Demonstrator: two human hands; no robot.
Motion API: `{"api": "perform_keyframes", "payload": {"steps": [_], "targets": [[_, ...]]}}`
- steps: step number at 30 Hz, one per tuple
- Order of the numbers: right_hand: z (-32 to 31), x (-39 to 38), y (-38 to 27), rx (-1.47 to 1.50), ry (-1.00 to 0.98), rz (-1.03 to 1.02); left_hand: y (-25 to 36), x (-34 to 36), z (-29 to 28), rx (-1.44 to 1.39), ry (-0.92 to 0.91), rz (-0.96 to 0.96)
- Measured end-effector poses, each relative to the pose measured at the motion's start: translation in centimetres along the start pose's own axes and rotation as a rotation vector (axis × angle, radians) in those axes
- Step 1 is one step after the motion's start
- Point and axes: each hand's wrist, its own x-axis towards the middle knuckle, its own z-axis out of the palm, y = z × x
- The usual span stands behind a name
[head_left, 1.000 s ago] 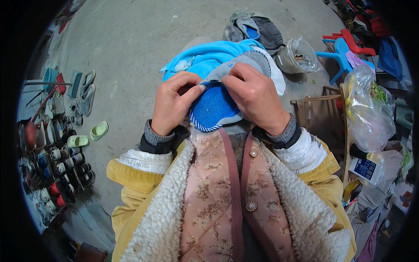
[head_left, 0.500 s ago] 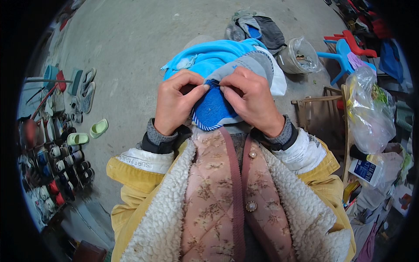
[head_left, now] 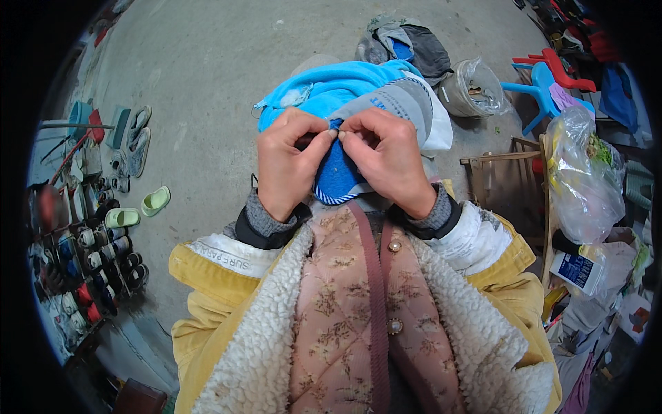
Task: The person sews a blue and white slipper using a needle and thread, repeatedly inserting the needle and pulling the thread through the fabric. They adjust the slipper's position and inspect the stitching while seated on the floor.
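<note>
My left hand (head_left: 291, 160) and my right hand (head_left: 388, 157) meet over my lap, thumbs and forefingers pinching a soft fabric piece (head_left: 334, 174) at its upper part. Its lower end is blue and rounded, with blue-and-white striped binding along the edge. Between the pinching fingertips the blue cloth is gathered narrow. A grey fabric piece (head_left: 391, 99) with printing and the same striped edge lies just beyond my right hand; whether the two are joined is hidden. Beneath them, bright blue cloth (head_left: 314, 86) and white cloth (head_left: 438, 131) are bunched up.
Farther off lies a dark grey bundle (head_left: 420, 52), beside a bag-lined bucket (head_left: 476, 88). On the right stand a blue stool (head_left: 541, 91), a wooden frame (head_left: 507, 156) and a clear plastic bag (head_left: 583, 183). Pale green slippers (head_left: 156, 201) and a shoe rack (head_left: 96, 276) are at left.
My hands have drawn closer together, the left shifting right and the right shifting left. The blue cloth between them looks narrower, and more printing shows on the grey piece.
</note>
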Motion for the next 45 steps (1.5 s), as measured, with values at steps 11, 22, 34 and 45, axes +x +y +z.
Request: {"api": "perform_keyframes", "payload": {"steps": [11, 22, 34, 45], "targets": [[-2.8, 1.5, -1.9, 0.086, -0.203, 0.165, 0.0, 0.1, -0.2, 0.125, 0.042, 0.138], [-2.5, 7.9, -1.3, -0.239, -0.646, -0.312, 0.3, -0.2, -0.6, 0.190, 0.056, 0.151], [-2.5, 10.2, -0.3, 0.128, -0.761, 0.178, -0.5, -0.4, -0.9, 0.015, 0.005, -0.022], [-3.1, 10.7, -1.0, 0.252, -0.666, 0.272, -1.0, -0.7, -1.3, 0.057, 0.037, 0.014]]}}
